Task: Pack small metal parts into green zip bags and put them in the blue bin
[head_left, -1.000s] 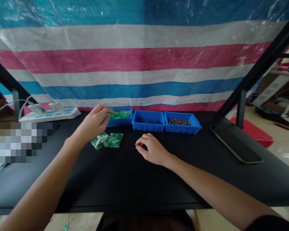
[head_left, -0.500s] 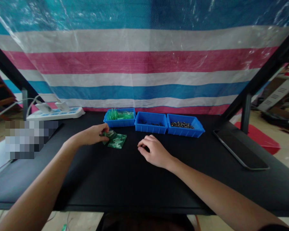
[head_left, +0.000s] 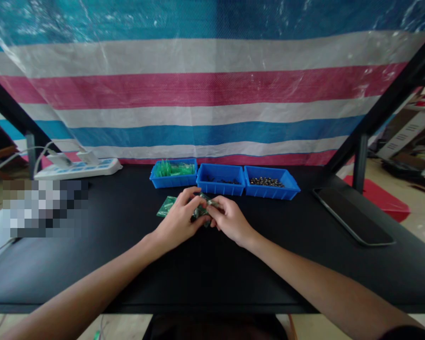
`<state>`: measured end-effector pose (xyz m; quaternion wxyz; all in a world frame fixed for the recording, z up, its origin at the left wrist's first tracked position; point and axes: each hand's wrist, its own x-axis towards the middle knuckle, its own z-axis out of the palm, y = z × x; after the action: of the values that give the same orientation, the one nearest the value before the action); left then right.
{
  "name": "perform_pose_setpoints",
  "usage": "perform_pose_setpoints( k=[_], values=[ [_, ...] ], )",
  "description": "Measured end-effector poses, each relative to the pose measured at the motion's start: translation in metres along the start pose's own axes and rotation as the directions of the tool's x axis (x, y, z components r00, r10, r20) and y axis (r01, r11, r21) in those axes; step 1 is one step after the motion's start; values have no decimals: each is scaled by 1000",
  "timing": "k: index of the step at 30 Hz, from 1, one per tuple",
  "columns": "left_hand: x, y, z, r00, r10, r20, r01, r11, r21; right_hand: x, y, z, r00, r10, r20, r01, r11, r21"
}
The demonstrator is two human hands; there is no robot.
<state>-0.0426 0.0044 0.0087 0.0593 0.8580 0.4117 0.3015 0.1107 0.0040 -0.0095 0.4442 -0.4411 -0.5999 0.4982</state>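
Observation:
My left hand (head_left: pixel 184 215) and my right hand (head_left: pixel 230 219) meet over the middle of the black table. Both have their fingers closed on a small green plastic bag (head_left: pixel 206 222) that is partly hidden by the fingers. A second green bag (head_left: pixel 166 206) with pale pieces in it lies flat on the table, just left of my left hand and partly covered by it. Behind the hands stand a blue bin (head_left: pixel 173 181) of green bags, a middle blue bin (head_left: pixel 220 188) with dark small parts, and a right blue bin (head_left: pixel 272 192) with shiny metal parts.
A phone (head_left: pixel 352 217) lies at the right of the black table (head_left: pixel 198 283). At the back left is a white power strip (head_left: pixel 80 170) with plugs and cables. A blurred-out item lies at the left edge. Black frame posts rise at both sides, before a striped sheet.
My left hand has moved right with a green bag, from beside the flat bag to my right hand. My right hand, empty-looking before, now grips the bag too. The view has shifted slightly.

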Motion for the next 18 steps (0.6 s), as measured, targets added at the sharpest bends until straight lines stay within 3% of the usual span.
perform_pose_setpoints(
  k=[3,7,18],
  values=[
    [-2,-6,2,992,94,-89,-83,989,118,2,2,0,997,76,-34,-74,996,50],
    [0,-8,0,980,193,41,-194,980,40,1,0,-1,996,85,-35,-84,996,23],
    [1,-10,0,991,51,124,-39,994,-97,-2,-5,-2,992,123,-38,-120,991,58]
  ],
)
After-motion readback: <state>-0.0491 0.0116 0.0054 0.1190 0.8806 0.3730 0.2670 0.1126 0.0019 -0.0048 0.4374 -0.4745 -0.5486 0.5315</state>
